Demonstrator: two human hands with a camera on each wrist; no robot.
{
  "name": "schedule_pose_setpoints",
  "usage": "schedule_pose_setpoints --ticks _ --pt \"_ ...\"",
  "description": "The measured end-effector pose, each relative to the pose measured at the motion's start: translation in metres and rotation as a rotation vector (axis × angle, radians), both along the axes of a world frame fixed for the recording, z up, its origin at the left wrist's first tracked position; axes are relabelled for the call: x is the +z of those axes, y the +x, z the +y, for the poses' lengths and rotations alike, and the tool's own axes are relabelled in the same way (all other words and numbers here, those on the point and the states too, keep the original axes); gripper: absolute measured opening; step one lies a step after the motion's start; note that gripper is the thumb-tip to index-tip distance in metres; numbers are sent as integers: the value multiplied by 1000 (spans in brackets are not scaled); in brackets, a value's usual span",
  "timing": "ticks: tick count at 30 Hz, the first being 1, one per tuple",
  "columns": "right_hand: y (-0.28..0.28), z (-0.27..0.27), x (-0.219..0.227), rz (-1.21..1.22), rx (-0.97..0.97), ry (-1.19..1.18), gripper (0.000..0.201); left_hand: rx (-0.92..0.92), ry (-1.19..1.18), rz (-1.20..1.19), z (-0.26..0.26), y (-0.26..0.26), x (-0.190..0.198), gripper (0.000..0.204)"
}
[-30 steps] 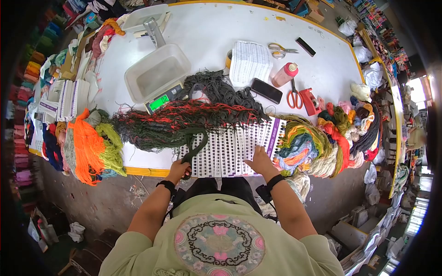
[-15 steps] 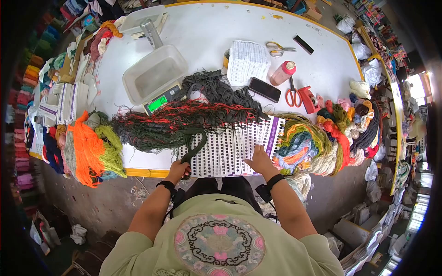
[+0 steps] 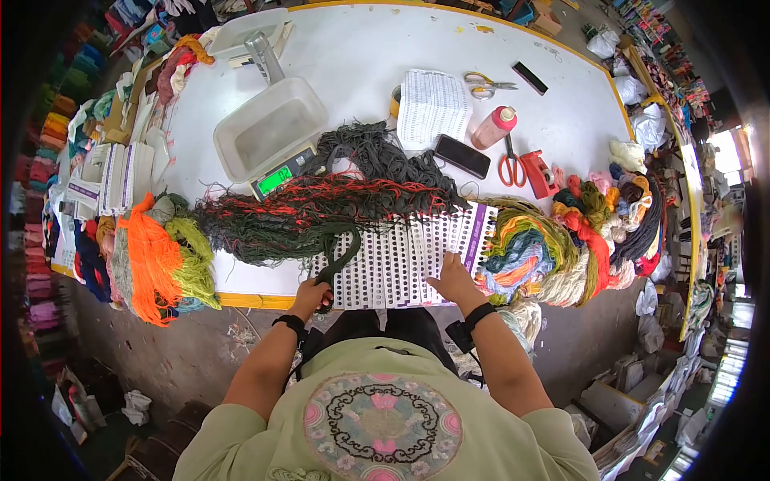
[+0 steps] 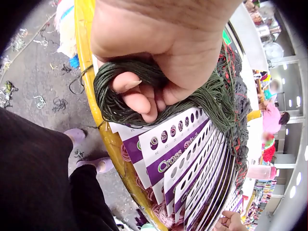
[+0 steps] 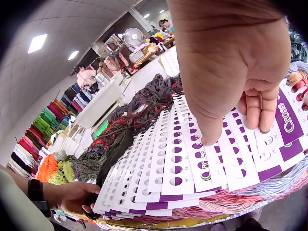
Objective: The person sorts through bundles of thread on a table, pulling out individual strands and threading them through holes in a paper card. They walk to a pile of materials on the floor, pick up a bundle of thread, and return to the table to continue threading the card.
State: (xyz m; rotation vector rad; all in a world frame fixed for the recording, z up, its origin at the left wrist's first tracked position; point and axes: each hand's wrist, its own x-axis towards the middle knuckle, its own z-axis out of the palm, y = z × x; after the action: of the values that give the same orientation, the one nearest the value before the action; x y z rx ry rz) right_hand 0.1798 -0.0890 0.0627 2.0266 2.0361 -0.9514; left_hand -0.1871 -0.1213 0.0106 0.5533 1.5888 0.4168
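My left hand (image 3: 309, 299) grips a looped skein of dark green thread (image 3: 345, 258) at the table's front edge. In the left wrist view, the fingers (image 4: 131, 98) curl through the loop. A fanned row of white punched thread cards (image 3: 385, 268), with purple "Cross Stitch" bands, lies in front of me. My right hand (image 3: 455, 282) rests on the right end of the cards, thumb (image 5: 211, 132) on one card and fingers bent loosely over others. Behind the cards stretches a heap of dark green, black and red thread (image 3: 281, 220), partly covering them.
A digital scale (image 3: 285, 174) with a clear plastic tray (image 3: 273, 128) stands behind the thread. Farther right lie a printed sheet (image 3: 433, 108), a phone (image 3: 463, 156), a pink-capped bottle (image 3: 493, 128) and red-handled scissors (image 3: 512, 170). Orange skeins (image 3: 152, 264) sit left, multicoloured skeins (image 3: 521, 252) right.
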Motion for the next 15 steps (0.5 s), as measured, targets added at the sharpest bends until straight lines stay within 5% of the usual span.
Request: schedule_pose_setpoints --ticks 15 --pt "-2 2 2 -15 -10 -26 76 -2 -17 -22 0 -2 -4 19"
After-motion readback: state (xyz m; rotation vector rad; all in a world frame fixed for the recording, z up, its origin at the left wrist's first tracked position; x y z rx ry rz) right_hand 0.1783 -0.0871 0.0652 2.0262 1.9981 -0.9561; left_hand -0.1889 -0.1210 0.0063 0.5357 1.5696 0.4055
